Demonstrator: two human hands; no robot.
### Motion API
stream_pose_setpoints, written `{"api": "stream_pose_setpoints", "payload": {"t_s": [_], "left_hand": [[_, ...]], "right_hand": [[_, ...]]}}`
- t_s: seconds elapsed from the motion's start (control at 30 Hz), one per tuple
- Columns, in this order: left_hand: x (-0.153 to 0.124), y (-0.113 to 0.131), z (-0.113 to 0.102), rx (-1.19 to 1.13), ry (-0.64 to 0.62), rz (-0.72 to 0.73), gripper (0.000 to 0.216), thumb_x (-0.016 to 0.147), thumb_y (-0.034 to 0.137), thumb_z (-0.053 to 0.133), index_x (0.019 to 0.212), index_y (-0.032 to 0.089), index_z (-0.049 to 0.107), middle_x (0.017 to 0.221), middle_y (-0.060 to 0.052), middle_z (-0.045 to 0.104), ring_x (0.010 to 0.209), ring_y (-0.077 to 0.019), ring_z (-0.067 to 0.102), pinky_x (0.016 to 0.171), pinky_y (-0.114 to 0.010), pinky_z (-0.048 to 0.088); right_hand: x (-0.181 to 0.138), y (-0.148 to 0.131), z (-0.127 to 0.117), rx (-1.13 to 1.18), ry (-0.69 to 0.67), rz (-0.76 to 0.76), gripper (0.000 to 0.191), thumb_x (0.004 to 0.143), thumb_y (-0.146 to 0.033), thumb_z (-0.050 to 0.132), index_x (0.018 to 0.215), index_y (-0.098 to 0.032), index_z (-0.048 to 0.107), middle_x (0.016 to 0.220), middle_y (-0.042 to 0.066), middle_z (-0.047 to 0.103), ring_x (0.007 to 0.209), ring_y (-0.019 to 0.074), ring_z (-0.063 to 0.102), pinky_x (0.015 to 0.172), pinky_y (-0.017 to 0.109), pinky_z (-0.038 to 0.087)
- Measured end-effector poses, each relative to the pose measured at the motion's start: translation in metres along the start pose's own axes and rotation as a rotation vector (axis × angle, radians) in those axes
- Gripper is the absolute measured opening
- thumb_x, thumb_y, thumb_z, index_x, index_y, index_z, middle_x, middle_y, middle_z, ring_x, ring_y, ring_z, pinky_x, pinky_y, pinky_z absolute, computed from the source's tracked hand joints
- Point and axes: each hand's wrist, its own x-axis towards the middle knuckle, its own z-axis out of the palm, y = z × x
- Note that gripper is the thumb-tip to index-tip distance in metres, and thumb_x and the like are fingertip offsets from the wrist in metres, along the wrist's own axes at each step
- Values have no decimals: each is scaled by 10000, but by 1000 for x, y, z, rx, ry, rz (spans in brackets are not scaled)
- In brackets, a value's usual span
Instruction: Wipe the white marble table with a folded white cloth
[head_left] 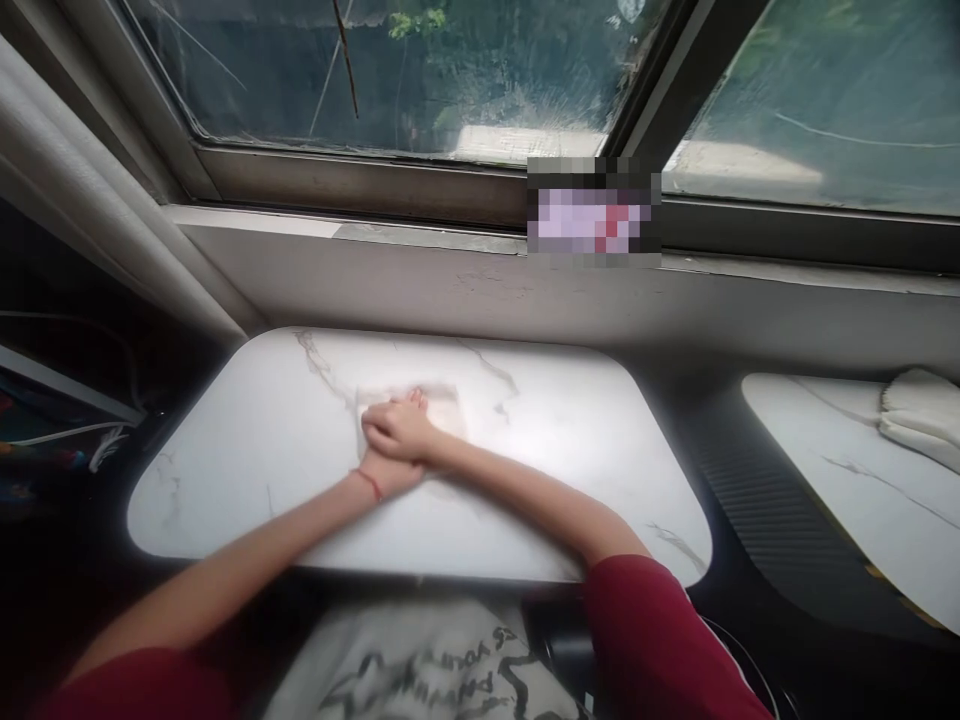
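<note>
My left hand [391, 472], with a red string bracelet [370, 484] at the wrist, lies palm down on a thin pale square sheet [448, 403] on the white marble-patterned table [247, 430]. Its fingertips show stretched out beyond my right hand. My right hand [401, 427] lies across the top of the left, its fingers closed around it. Most of the left hand's fingers are hidden beneath. The sheet looks partly see-through; its material is unclear, and much of it is covered by both hands.
Behind the table is a windowsill [420, 238] with a blurred-out object [592, 215] on it. A pale curtain [82, 170] hangs at the left. To the right stands a second marbled surface [847, 440] with a folded white cloth-like item [921, 415].
</note>
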Motion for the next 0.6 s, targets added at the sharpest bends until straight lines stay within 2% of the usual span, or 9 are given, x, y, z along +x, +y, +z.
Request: {"api": "stream_pose_setpoints", "payload": {"t_s": [0.17, 0.3, 0.43, 0.6], "left_hand": [[84, 21, 6, 5, 27, 86, 925, 795, 413, 527, 1589, 89, 180, 1619, -141, 313, 1529, -354, 165, 1271, -444, 102], [130, 55, 15, -6, 14, 182, 928, 798, 414, 536, 1585, 71, 184, 1602, -158, 342, 1521, -352, 182, 1265, -439, 90], [148, 88, 27, -63, 19, 247, 906, 811, 413, 532, 1585, 88, 192, 1599, -159, 345, 1516, -355, 186, 1257, -457, 95], [143, 126, 40, -128, 15, 362, 859, 825, 434, 539, 1576, 148, 236, 1527, -149, 447, 1512, -335, 188, 1241, -459, 163]], "right_hand": [[-10, 68, -34, 58, 146, 160, 170, 836, -197, 385, 669, -217, 412, 688, 25, 555, 661, 168, 415, 721, 307, 352], [-40, 101, -61, 45, 219, 250, 191, 844, -220, 371, 654, -225, 347, 661, 18, 515, 648, 163, 406, 679, 301, 328], [-76, 111, -79, 3, 269, 334, 185, 833, -215, 357, 654, -228, 311, 652, 17, 489, 634, 162, 400, 674, 307, 318], [-122, 101, -88, -44, 308, 420, 164, 812, -206, 366, 655, -230, 325, 641, 13, 486, 624, 162, 387, 680, 310, 330]]}}
